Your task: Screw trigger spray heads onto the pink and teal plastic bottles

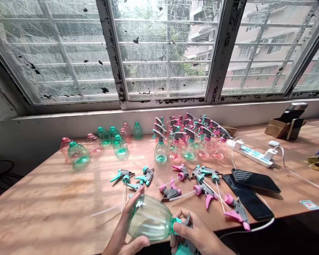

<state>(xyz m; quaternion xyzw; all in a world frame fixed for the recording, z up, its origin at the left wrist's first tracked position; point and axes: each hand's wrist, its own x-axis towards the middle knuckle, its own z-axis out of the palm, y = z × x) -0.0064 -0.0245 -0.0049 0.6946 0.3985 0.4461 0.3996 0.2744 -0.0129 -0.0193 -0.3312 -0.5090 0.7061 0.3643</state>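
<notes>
A clear green spray bottle [150, 217] lies on its side in the air at the table's front edge, its neck pointing right. My left hand [126, 226] is wrapped around the bottle's base and body. At the neck, my right hand [192, 228] grips the teal collar of a grey and teal trigger sprayer head [184, 248]; the head is partly hidden by the fingers. Just beyond the hands lie loose trigger heads, teal ones [124, 175] to the left and pink ones [171, 191] to the right, several with white dip tubes.
Open green and pink bottles [81, 156] stand at the back left. Several bottles with spray heads [190, 148] are grouped at the back middle. Two phones [255, 180], a white power strip [252, 154] with cables, and a brown box [278, 128] are on the right.
</notes>
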